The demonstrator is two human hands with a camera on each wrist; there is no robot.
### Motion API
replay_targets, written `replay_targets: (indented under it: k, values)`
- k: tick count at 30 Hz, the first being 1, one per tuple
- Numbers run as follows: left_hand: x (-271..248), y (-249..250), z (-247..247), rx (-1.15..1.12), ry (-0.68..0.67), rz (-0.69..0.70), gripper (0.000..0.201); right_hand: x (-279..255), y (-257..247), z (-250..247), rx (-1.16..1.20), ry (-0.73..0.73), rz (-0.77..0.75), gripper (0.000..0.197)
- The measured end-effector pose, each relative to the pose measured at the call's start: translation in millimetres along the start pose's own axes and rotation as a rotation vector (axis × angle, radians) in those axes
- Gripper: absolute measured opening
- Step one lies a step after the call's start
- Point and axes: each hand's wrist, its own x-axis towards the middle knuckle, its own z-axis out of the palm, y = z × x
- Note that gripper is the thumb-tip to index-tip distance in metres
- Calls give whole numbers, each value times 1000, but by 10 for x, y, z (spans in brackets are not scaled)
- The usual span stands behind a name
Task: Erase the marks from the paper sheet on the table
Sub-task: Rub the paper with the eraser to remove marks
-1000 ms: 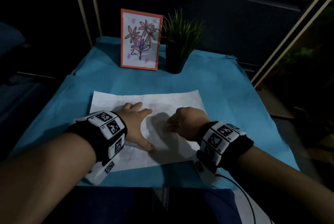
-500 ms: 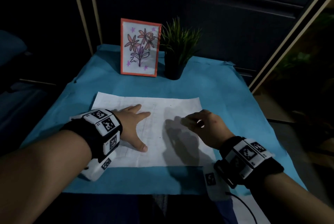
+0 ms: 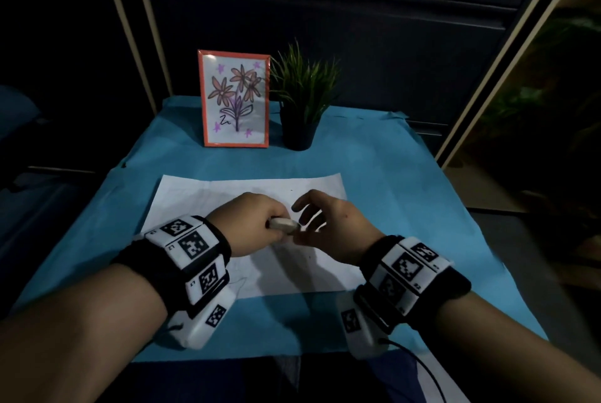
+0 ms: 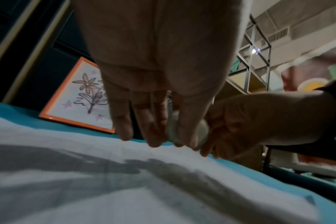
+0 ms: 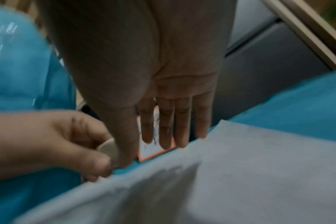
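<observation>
Above the counter (image 3: 406,175), your two hands meet over one white paper sheet (image 3: 201,197), which lies flat on the blue cover with its long axis running left to right. Your left hand (image 3: 250,223) holds a single pale eraser (image 3: 283,224); its fingers (image 4: 123,121) are curled down around it, the thumb pressed on its side in the left wrist view. The eraser's long axis points from your left hand toward your right. Your right hand (image 3: 328,227) touches the eraser's far end with its thumb, while its four fingers (image 5: 182,128) stretch out straight, close together; whether it pinches the eraser cannot be told. Faint pencil marks (image 3: 237,279) show on the sheet near your left wrist, none readable. At the back stand one orange-framed drawing (image 3: 234,98) of flowers, bearing a black scribble like a "Z", and one potted plant (image 3: 300,100) just beside it. Each wrist carries a band of black-and-white coded squares (image 3: 192,245).
</observation>
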Motion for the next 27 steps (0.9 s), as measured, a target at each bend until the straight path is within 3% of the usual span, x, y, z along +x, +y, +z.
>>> replay_targets:
  k: [3,7,17,23,27]
  values:
    - [-22,-112,9,80,-56,-57,15,30,129,40,-354,-146,42,57]
    - [-95,-152,84,119,-103,-77,12,3,216,124,-488,-322,69,89]
    - [-247,-89,178,314,-228,79,19,-52,249,141,-587,-413,85,102]
    - [-216,-75,152,342,-126,75,22,-77,265,59,-474,-429,100,110]
    - [-259,-61,183,382,-187,124,20,-61,326,73,-501,-446,135,118]
